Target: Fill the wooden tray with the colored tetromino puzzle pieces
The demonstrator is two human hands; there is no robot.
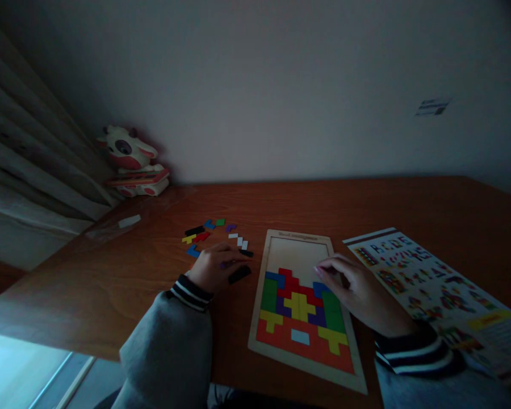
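My left hand [216,264] is low over the loose wooden puzzle pieces, fingers pointing right. A bit of purple shows between its thumb and fingers; its shape is hidden. Beside the fingertips lies a black piece [239,275], and another black piece [247,253] lies just beyond them. My right hand [351,284] hovers over the right edge of the wooden puzzle board [300,250], thumb and forefinger drawn together; anything between them is too small to make out. Red, yellow, green, blue and purple pieces fill the board's near part, around a pale rectangular gap [300,337]. Its far part is bare.
Several loose pieces, including a green one [220,222] and white ones [239,241], lie beyond my left hand. A printed pattern sheet [430,284] lies right of the board. A cow toy [132,162] stands at the table's back left, near a curtain [34,142].
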